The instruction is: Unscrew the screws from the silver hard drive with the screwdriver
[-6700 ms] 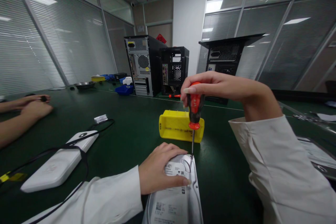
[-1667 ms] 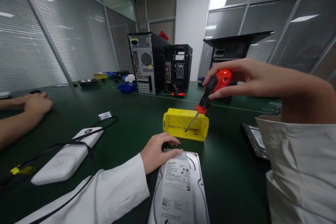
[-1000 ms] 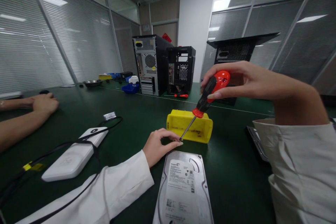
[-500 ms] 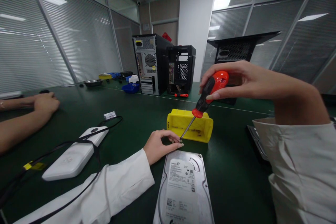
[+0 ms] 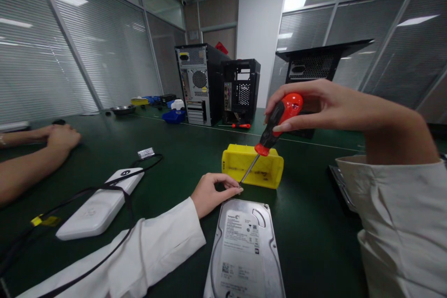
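Observation:
My right hand [image 5: 307, 107] grips a red and black screwdriver [image 5: 278, 118] by its handle, its shaft slanting down to the left. The tip ends at the fingers of my left hand [image 5: 216, 191], where thumb and forefinger are pinched on a tiny screw [image 5: 240, 186], mostly hidden. Just below my left fingertips lies a silver hard drive [image 5: 244, 247] with its label facing up. Close behind the fingers a yellow plastic bin [image 5: 251, 167] has its open side toward me and small dark bits inside.
A white power bank [image 5: 101, 207] with a black cable lies at left. Another person's hands [image 5: 63, 137] rest at far left. Computer cases [image 5: 199, 84] stand behind, with a second screwdriver [image 5: 240, 125] before them. Another drive [image 5: 342, 188] is partly behind my right sleeve.
Almost nothing differs. The screwdriver and my right hand have shifted very slightly left, and the small metal piece shows less between my left fingertips.

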Action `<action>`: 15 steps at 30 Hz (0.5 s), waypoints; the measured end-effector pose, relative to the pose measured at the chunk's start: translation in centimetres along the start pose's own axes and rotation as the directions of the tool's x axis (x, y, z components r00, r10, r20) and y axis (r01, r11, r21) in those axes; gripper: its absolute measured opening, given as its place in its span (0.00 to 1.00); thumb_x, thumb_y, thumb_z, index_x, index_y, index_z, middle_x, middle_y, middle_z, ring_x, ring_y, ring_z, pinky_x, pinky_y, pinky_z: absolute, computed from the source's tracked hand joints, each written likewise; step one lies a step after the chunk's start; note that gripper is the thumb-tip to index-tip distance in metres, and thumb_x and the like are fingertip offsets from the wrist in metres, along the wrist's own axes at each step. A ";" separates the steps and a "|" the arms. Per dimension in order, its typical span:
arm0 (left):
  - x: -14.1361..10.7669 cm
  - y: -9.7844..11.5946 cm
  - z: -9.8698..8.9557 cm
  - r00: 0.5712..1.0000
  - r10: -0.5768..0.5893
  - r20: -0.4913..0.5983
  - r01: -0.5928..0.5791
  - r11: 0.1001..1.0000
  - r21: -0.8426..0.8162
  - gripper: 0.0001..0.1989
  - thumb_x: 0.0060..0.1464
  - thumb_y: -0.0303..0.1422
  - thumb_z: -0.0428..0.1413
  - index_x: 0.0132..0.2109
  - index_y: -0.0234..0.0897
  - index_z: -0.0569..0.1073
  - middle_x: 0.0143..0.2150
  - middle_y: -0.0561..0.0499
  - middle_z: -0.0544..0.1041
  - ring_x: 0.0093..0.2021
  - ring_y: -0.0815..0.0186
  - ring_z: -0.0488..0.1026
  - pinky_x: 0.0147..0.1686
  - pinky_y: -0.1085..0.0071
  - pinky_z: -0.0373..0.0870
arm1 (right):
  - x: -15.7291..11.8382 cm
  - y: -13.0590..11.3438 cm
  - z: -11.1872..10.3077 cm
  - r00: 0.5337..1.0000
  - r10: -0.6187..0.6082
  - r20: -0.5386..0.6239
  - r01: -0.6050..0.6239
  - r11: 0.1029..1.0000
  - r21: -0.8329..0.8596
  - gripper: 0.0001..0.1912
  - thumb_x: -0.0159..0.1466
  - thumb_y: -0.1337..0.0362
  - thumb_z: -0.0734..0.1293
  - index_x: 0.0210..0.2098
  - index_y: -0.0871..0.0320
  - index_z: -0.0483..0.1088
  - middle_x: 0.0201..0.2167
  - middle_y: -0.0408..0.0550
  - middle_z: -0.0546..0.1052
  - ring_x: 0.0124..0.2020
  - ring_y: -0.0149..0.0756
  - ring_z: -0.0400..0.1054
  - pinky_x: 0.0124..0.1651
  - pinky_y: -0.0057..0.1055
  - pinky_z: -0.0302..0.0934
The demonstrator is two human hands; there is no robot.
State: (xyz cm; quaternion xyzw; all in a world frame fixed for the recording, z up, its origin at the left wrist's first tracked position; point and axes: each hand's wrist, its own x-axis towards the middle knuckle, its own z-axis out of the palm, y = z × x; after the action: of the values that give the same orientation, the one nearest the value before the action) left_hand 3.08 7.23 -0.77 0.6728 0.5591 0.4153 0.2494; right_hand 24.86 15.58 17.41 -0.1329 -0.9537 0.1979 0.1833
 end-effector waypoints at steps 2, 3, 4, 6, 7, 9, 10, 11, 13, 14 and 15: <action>0.0 0.0 0.0 1.000 -0.008 0.007 0.008 1.000 0.006 0.08 0.49 0.35 0.60 0.33 0.34 0.79 0.32 0.49 0.80 0.34 0.63 0.74 0.36 0.71 0.68 | 0.0 0.0 0.0 1.000 0.009 0.000 -0.009 1.000 -0.009 0.20 0.55 0.58 0.67 0.45 0.57 0.66 0.43 0.45 0.71 0.42 0.30 0.68 0.39 0.22 0.67; 0.0 0.0 -0.1 1.000 -0.014 0.010 0.014 1.000 0.007 0.08 0.49 0.35 0.60 0.34 0.34 0.79 0.32 0.49 0.80 0.35 0.63 0.74 0.37 0.71 0.68 | 0.0 0.0 0.0 1.000 0.015 0.001 -0.015 1.000 -0.011 0.20 0.55 0.57 0.67 0.45 0.57 0.66 0.43 0.45 0.71 0.42 0.30 0.68 0.39 0.22 0.67; 0.0 0.0 -0.1 1.000 -0.020 0.016 0.020 1.000 0.009 0.08 0.49 0.35 0.59 0.34 0.34 0.79 0.32 0.49 0.80 0.35 0.63 0.74 0.37 0.71 0.68 | 0.0 0.0 0.0 1.000 0.020 0.004 -0.020 1.000 -0.012 0.20 0.54 0.57 0.67 0.44 0.57 0.66 0.43 0.45 0.70 0.42 0.30 0.68 0.39 0.22 0.67; 0.0 0.1 -0.2 0.999 -0.029 0.032 0.028 0.999 0.018 0.09 0.49 0.35 0.59 0.34 0.34 0.79 0.33 0.49 0.80 0.35 0.63 0.74 0.37 0.71 0.68 | 0.0 0.2 -0.1 0.999 0.036 0.011 -0.036 0.999 -0.019 0.20 0.54 0.56 0.67 0.45 0.56 0.65 0.44 0.45 0.70 0.42 0.30 0.68 0.40 0.23 0.67; 0.0 0.1 -0.2 0.999 -0.031 0.043 0.030 0.999 0.029 0.09 0.50 0.35 0.59 0.35 0.34 0.79 0.33 0.49 0.80 0.35 0.63 0.74 0.37 0.71 0.68 | 0.0 0.3 -0.1 0.999 0.043 0.010 -0.043 0.999 -0.031 0.20 0.54 0.55 0.67 0.45 0.56 0.65 0.44 0.44 0.70 0.42 0.30 0.68 0.40 0.23 0.67; 0.0 0.1 -0.3 0.999 -0.028 0.046 0.024 0.997 0.079 0.09 0.51 0.35 0.58 0.35 0.35 0.78 0.33 0.50 0.80 0.35 0.64 0.74 0.36 0.71 0.68 | 0.2 0.5 -0.1 0.999 0.047 0.012 -0.046 0.997 -0.065 0.22 0.54 0.54 0.66 0.46 0.56 0.65 0.45 0.45 0.69 0.42 0.30 0.67 0.40 0.24 0.66; 0.0 0.2 -0.4 0.999 -0.018 0.032 0.014 0.992 0.125 0.08 0.51 0.35 0.57 0.35 0.35 0.78 0.33 0.50 0.79 0.35 0.64 0.74 0.36 0.71 0.68 | 0.4 0.7 0.0 0.999 0.044 0.019 -0.042 0.995 -0.088 0.22 0.54 0.54 0.66 0.46 0.56 0.65 0.45 0.45 0.69 0.42 0.30 0.67 0.40 0.24 0.66; 0.0 0.2 -0.4 1.000 -0.001 0.009 -0.001 0.982 0.189 0.08 0.52 0.35 0.57 0.35 0.36 0.77 0.33 0.51 0.79 0.35 0.64 0.73 0.35 0.71 0.68 | 0.6 0.8 0.1 0.999 0.037 0.029 -0.034 0.993 -0.114 0.22 0.54 0.54 0.66 0.46 0.56 0.65 0.44 0.45 0.70 0.42 0.30 0.67 0.39 0.24 0.65; 0.0 0.2 -0.6 0.997 0.071 -0.024 -0.058 0.932 0.356 0.07 0.54 0.34 0.54 0.36 0.37 0.76 0.34 0.51 0.77 0.36 0.63 0.72 0.35 0.70 0.67 | 1.1 0.9 0.4 0.998 0.024 0.056 -0.014 0.984 -0.176 0.22 0.54 0.52 0.65 0.45 0.57 0.66 0.41 0.45 0.71 0.39 0.29 0.66 0.37 0.24 0.64; 0.1 0.1 -0.7 0.992 0.125 -0.017 -0.105 0.891 0.442 0.07 0.56 0.34 0.53 0.37 0.38 0.75 0.35 0.51 0.77 0.36 0.63 0.71 0.36 0.69 0.67 | 1.4 1.0 0.6 0.997 0.025 0.073 -0.009 0.978 -0.210 0.23 0.54 0.52 0.65 0.45 0.57 0.66 0.40 0.45 0.71 0.38 0.29 0.66 0.36 0.24 0.63; 0.1 0.0 -0.7 0.983 0.181 0.012 -0.162 0.844 0.511 0.07 0.57 0.33 0.52 0.37 0.38 0.74 0.36 0.51 0.76 0.37 0.62 0.70 0.36 0.69 0.66 | 1.7 1.0 0.9 0.995 0.028 0.093 -0.004 0.970 -0.242 0.23 0.54 0.51 0.65 0.45 0.57 0.66 0.39 0.45 0.71 0.37 0.29 0.66 0.36 0.24 0.62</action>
State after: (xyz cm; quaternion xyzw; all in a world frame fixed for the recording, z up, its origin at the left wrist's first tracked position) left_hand 2.47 7.26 -0.32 0.7543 0.5911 0.2853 0.0142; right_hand 23.21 16.74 16.73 -0.1523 -0.9773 0.0879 0.1185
